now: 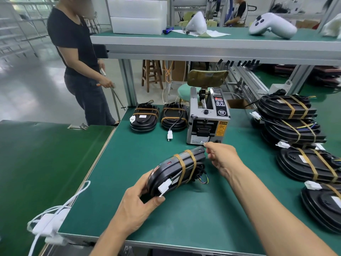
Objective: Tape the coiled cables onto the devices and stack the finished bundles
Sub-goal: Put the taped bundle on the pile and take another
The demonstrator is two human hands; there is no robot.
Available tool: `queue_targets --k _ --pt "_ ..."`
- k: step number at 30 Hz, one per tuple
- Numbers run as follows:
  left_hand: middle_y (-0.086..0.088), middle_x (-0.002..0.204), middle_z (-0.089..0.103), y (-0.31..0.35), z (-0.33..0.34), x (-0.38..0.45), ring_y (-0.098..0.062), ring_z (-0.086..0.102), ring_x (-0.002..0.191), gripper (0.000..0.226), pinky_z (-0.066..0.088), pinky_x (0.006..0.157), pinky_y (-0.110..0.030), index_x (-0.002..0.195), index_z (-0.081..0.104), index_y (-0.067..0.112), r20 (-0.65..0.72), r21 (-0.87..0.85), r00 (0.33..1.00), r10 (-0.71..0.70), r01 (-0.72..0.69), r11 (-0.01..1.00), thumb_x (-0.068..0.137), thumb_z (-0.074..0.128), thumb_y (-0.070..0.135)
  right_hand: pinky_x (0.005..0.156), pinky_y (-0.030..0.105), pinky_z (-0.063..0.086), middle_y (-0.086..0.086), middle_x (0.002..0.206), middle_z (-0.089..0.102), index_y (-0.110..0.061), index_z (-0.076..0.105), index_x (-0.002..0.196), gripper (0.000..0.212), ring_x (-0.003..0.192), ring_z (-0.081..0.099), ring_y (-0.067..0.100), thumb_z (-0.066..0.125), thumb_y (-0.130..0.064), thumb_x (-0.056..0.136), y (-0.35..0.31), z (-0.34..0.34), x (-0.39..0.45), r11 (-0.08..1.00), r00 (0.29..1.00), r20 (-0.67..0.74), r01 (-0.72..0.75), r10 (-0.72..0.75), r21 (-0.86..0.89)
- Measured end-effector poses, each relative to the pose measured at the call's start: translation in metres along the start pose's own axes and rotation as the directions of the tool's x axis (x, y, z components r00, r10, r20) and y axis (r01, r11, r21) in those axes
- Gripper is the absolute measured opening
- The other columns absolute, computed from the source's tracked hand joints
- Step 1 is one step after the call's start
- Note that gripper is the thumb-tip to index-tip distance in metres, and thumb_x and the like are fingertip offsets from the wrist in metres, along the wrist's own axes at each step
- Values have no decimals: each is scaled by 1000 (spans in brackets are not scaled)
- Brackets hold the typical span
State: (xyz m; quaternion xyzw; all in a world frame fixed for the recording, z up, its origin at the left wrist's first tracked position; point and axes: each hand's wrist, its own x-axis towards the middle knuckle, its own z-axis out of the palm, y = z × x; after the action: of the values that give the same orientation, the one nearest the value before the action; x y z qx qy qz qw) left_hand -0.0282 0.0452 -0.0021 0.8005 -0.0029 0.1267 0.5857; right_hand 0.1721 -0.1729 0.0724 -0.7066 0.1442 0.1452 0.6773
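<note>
Two taped devices point(144, 117) lie at the counter's point(184, 215) far edge, four stacked right (one cropped). Left hand point(136, 206) grips another device point(177, 170), tilted above open mid-counter; right hand point(222, 157) pinches something tiny beside the dispenser point(207, 121).

Left hand point(136, 206) grips taped device point(177, 169).

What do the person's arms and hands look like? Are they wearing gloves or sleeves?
No gloves and no sleeves show. Both hands are bare: the left hand and the right hand. Both forearms are bare too, right to the picture's bottom edge. No rings, watch or bracelets can be seen. The fingernails look short and plain.
</note>
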Motion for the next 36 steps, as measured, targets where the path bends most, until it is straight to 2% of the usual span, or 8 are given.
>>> queue_targets --k 2,5,9,12,15,18,21,36 --pt "13 141 71 -1 0 0 -9 67 131 72 48 108 -16 152 52 50 8 5 1000 0 0 1000 88 80 68 60 24 40 -5 64 64 -17 71 81 11 55 57 7 77 -17 89 -6 -8 -18 995 992 93 77 -83 64" --pt "12 142 71 -2 0 0 -10 68 131 72 48 108 -16 153 52 48 17 -5 1000 -2 2 1000 89 81 64 80 31 45 -6 78 72 -23 74 79 15 82 65 12 73 -18 93 -20 -14 -49 971 953 214 182 -213 154" --pt "13 143 70 1 1 0 -10 65 134 71 47 109 -16 152 52 48 13 -7 1000 -3 3 1000 89 81 63 97 29 43 -14 111 77 -27 74 68 13 109 67 0 77 -35 78 -30 -7 -93 932 866 350 353 -357 78" --pt "13 142 70 3 1 0 -10 65 135 70 47 110 -17 152 52 49 7 -10 1000 -3 4 1000 89 81 62 111 36 42 -18 121 73 -24 75 69 14 131 54 -7 79 -34 77 -19 1 -110 882 819 400 468 -410 -54" --pt "12 142 71 5 1 -1 -12 66 134 70 48 111 -22 151 53 50 3 -22 1000 -3 3 1000 88 82 63 123 39 27 -17 150 53 -30 78 77 12 150 28 -6 80 -30 88 -7 7 -112 828 807 422 526 -412 -197" --pt "9 141 72 4 2 -1 -15 67 133 71 50 112 -27 151 53 45 4 -25 1000 0 0 1000 89 82 62 120 31 14 -16 160 42 -36 77 76 16 154 8 -10 77 -30 92 -4 13 -114 805 805 429 540 -410 -244" --pt "9 139 73 5 2 -1 -14 68 131 70 51 110 -24 150 54 46 -3 -21 1000 4 -4 1000 89 82 62 115 25 10 -15 161 39 -36 77 77 16 152 2 -12 77 -29 92 -3 18 -117 796 813 420 539 -404 -276" --pt "11 142 71 2 2 0 -13 67 133 71 49 110 -22 153 51 48 0 -17 1000 18 -18 1000 90 82 60 111 22 11 -9 160 44 -32 78 77 13 151 3 -14 79 -29 90 -6 20 -116 779 825 426 527 -373 -338"
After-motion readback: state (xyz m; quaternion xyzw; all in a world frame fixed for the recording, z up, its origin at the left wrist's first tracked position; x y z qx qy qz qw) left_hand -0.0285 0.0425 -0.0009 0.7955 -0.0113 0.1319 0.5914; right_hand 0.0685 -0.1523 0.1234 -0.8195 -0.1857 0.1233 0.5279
